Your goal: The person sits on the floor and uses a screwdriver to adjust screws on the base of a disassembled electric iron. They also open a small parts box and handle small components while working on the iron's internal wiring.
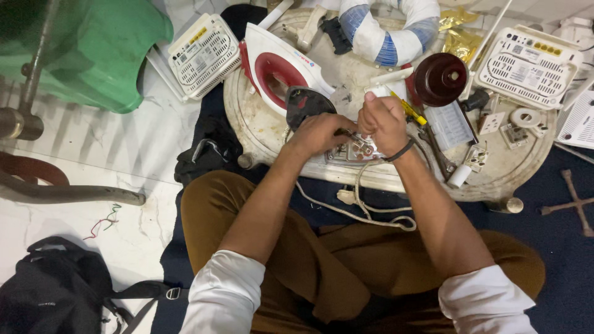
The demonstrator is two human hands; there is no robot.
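Note:
My left hand point(320, 132) and my right hand point(382, 119) meet over a small metal iron base with wiring point(362, 148) on a round white table point(260, 127). My right hand is closed on a yellow-handled screwdriver point(409, 111) pointing down at the part. My left hand grips the part's left side, its fingers curled around a dark piece. A white cord point(371, 213) runs from the part down over the table's edge to my lap. The iron's white and red cover point(278, 68) lies just behind my left hand, with a dark plate point(304, 102) leaning against it.
Two white routers point(204, 54) point(529, 59) flank the table. On it are a maroon dome point(439, 77), a white and blue ring point(387, 34), pliers point(436, 154) and wall sockets point(513, 133). A green stool point(93, 49), a black backpack point(55, 291) and a cross wrench point(575, 201) lie around.

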